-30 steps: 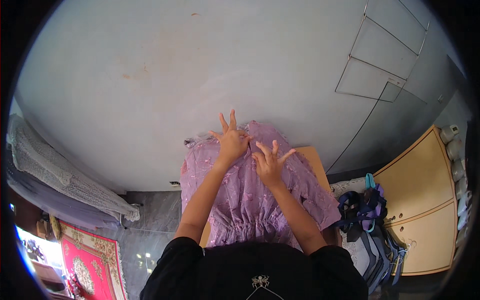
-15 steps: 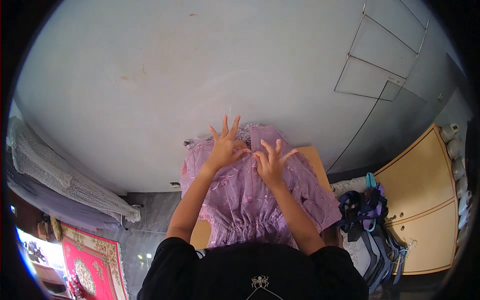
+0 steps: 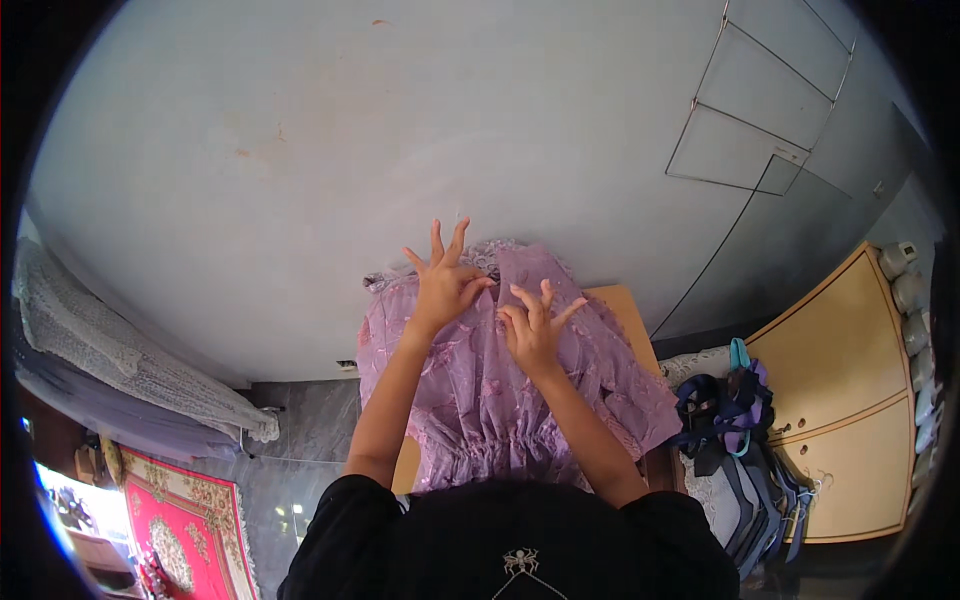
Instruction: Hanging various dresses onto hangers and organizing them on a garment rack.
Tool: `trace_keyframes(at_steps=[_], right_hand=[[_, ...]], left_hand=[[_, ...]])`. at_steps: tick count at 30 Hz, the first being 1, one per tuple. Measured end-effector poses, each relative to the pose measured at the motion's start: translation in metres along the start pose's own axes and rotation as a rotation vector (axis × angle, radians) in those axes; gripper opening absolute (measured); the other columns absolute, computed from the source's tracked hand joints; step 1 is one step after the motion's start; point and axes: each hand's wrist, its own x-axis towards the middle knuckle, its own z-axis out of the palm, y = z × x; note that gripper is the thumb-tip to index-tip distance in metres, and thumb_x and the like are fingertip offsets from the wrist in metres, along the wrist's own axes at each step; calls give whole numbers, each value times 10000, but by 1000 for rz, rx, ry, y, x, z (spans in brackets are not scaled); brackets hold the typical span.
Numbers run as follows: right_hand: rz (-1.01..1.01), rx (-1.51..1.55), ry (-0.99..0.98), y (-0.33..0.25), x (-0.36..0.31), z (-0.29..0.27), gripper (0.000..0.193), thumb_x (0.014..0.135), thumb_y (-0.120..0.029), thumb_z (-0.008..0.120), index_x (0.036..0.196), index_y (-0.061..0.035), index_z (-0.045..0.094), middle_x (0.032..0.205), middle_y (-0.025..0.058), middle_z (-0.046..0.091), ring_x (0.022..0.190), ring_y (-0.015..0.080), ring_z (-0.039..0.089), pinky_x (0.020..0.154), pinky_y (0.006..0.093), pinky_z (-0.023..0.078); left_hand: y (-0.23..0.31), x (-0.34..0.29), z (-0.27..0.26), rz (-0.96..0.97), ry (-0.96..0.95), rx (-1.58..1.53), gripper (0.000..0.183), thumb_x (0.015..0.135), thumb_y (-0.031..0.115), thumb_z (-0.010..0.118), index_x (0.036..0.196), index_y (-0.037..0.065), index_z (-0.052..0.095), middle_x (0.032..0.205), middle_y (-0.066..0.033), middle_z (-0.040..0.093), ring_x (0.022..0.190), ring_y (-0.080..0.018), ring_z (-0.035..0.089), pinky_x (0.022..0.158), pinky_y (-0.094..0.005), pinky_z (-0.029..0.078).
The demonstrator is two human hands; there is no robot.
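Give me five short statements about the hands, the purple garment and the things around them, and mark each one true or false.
1. Both hands lie on the purple garment with fingers spread. True: the left hand and right hand press flat on it.
2. The garment is green. False: it is light purple.
3. The garment lies on a wooden table. True: the table's edge shows beside it.
4. The right hand holds a pair of scissors. False: it holds nothing.
5. A red rug lies at the person's right. False: it lies at the lower left.
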Motion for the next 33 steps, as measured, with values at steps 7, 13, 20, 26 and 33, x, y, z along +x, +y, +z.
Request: trace_keyframes(at_steps=[7, 13, 20, 26, 33], right_hand=[[10, 38, 6, -5, -17, -7, 57, 810, -212, 603, 775, -176, 576, 1165, -60, 459, 1290, 273, 268, 922, 725, -67], [44, 55, -6, -12, -28, -15, 42, 803, -199, 612, 786, -174, 583, 1169, -54, 457, 1292, 287, 261, 921, 721, -79], [51, 80, -30, -20, -41, -30, 33, 792, -185, 619, 797, -175, 587, 1172, -48, 457, 1297, 286, 253, 922, 718, -86], [33, 73, -50, -23, -53, -38, 37, 788, -176, 623, 789, -183, 587, 1173, -50, 461, 1309, 298, 233, 926, 715, -88], [65, 125, -86, -21, -43, -39, 41, 799, -183, 610, 830, -208, 619, 1210, -14, 450, 1320, 344, 189, 928, 713, -90]], left_hand=[[0, -4, -1, -6, 19, -8, 138, 655, 306, 712, 715, 181, 708, 1450, -20, 236, 1339, -408, 45, 871, -764, -11], [-2, -7, -3, 3, 51, 23, 170, 658, 345, 698, 709, 183, 701, 1439, -28, 258, 1335, -405, 81, 855, -774, -8], [-5, -14, -8, -34, 45, 53, 144, 668, 334, 696, 710, 196, 707, 1444, -19, 247, 1339, -399, 67, 867, -770, 4], [-7, -23, -12, -61, 78, 58, 141, 667, 321, 703, 709, 187, 704, 1441, -33, 254, 1334, -412, 72, 872, -766, 8], [-4, -34, -32, -103, 142, 119, 146, 661, 310, 719, 699, 172, 690, 1439, -48, 260, 1333, -418, 73, 902, -744, 14]])
